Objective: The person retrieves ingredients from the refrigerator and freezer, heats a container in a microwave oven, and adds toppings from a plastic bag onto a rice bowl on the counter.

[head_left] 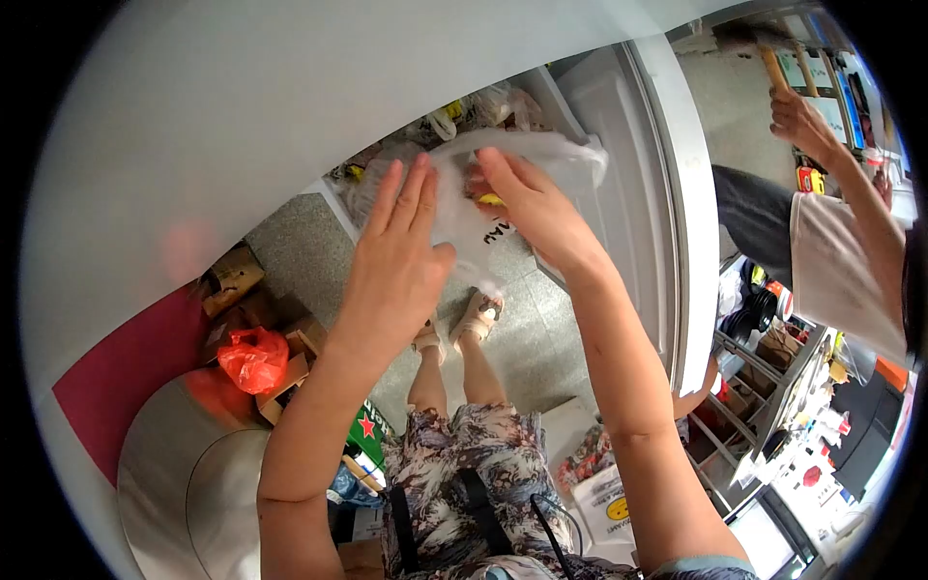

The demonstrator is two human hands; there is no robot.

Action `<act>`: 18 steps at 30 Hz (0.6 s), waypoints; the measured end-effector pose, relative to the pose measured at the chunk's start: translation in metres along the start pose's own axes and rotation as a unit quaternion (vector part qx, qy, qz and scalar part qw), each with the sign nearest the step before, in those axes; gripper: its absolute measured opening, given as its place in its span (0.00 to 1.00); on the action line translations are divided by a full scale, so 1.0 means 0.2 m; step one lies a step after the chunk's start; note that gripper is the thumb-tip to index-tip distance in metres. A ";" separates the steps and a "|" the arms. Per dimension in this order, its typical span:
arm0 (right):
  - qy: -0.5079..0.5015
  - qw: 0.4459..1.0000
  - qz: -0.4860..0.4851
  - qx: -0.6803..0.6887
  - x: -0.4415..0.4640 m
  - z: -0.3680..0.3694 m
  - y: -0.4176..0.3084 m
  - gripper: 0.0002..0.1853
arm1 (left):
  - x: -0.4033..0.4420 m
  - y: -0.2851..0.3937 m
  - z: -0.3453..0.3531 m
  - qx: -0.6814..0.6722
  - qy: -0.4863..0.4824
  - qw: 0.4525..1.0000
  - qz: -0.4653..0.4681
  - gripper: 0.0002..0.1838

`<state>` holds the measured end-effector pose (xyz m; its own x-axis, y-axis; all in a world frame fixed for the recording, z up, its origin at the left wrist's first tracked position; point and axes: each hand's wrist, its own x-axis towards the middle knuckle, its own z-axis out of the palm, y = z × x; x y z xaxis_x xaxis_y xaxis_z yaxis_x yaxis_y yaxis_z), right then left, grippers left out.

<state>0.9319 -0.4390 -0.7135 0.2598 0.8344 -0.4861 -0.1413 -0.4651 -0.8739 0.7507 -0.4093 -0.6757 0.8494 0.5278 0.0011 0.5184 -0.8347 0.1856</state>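
Observation:
A thin translucent plastic bag [464, 208] with dark lettering hangs between my two hands, in front of an open drawer [333, 208] filled with bagged items [488, 106]. My left hand [401, 227] lies against the bag's left side, its fingers stretched out and pointing up. My right hand [527, 203] is at the bag's right side, fingers bent and closed together around the bag near something yellow inside it. The fingertips of my right hand are partly hidden by the plastic.
A white door [677, 222] stands open on the right, and a person [841, 232] is beyond it. A red bag [253, 360] rests on cardboard boxes [232, 280] at the lower left. Shelving [744, 387] with goods is at the lower right.

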 end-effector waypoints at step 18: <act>-0.104 0.971 0.027 0.213 0.05 -0.16 -0.09 0.21 | -0.02 -0.06 0.03 -0.004 0.011 1.000 -0.018 0.07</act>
<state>0.9671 -0.4324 -0.7020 0.0480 0.8745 -0.4827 -0.5435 -0.3825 -0.7472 0.7413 -0.4026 -0.6848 0.8280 0.5605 0.0162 0.5474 -0.8142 0.1937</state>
